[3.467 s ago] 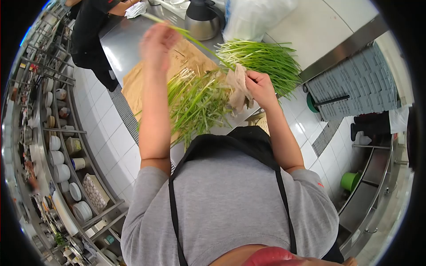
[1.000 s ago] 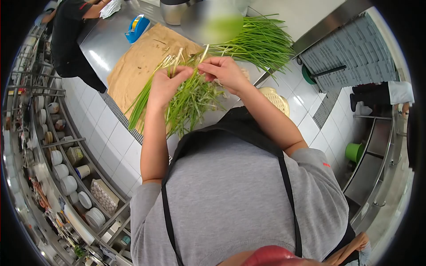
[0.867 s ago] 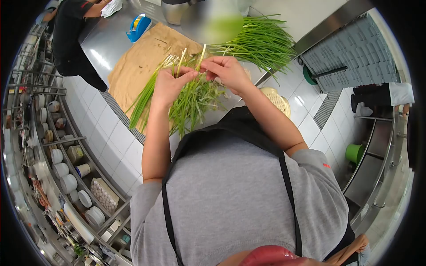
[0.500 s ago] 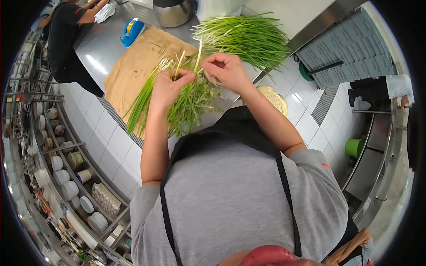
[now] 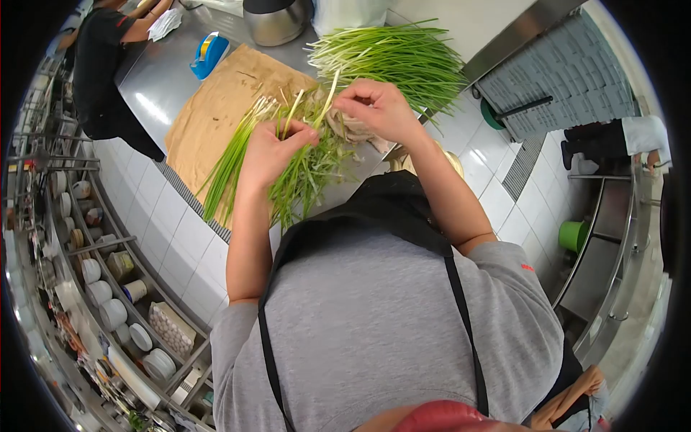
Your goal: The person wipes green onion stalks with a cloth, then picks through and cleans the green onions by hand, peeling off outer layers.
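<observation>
My left hand (image 5: 275, 150) is closed round a few green onions, with thumb and forefinger pinched together. One green onion (image 5: 332, 95) rises from that hand, its white end up. Beside its pale stem, my right hand (image 5: 376, 109) is closed in a pinch; whatever its fingertips hold is too small to make out. Under my left hand lies a bunch of green onions (image 5: 229, 162), partly on brown paper (image 5: 209, 108). Loose, wilted trimmings (image 5: 335, 155) lie between and below my hands. A larger pile of green onions (image 5: 403, 65) spreads beyond my right hand.
A blue tape dispenser (image 5: 209, 55) and a metal pot (image 5: 275, 21) stand on the steel table (image 5: 147, 90). At upper left is a person in black (image 5: 101, 72). Shelves with white containers (image 5: 113, 313) run along the left; a green bin (image 5: 573, 235) is at right.
The upright green onion now leans farther right, and my right hand has shifted slightly right and up. My left hand keeps its hold. The whole view has moved a little.
</observation>
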The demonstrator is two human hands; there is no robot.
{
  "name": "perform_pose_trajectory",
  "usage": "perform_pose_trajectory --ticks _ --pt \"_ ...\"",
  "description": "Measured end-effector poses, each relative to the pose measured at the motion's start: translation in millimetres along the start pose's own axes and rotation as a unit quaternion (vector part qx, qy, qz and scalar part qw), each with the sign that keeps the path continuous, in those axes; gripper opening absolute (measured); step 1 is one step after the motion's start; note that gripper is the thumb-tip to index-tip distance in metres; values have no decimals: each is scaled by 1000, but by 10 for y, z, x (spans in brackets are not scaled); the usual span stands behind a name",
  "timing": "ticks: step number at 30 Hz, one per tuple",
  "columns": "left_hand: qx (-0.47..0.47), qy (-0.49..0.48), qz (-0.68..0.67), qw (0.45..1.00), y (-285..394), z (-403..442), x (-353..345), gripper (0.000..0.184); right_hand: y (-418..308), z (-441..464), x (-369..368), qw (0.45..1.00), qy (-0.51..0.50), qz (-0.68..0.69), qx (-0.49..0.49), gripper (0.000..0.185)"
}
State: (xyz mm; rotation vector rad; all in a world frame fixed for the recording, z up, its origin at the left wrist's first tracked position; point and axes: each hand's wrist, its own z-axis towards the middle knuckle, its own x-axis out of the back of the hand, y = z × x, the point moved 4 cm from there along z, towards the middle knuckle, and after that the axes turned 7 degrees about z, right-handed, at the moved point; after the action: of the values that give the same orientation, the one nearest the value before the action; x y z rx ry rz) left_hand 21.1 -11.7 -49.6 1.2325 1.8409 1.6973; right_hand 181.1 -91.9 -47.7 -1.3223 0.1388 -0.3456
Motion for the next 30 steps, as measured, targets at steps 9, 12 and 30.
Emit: perform_pose_trajectory --ticks 9,12,30 --pt "6 58 22 998 -124 -44 205 16 136 106 372 961 118 217 -122 15" --pt "-23 124 72 989 -142 -8 352 17 174 74 -32 992 -17 -76 -102 17" --pt "-21 0 158 987 105 -70 314 15 -11 128 -214 949 -80 -177 247 13"
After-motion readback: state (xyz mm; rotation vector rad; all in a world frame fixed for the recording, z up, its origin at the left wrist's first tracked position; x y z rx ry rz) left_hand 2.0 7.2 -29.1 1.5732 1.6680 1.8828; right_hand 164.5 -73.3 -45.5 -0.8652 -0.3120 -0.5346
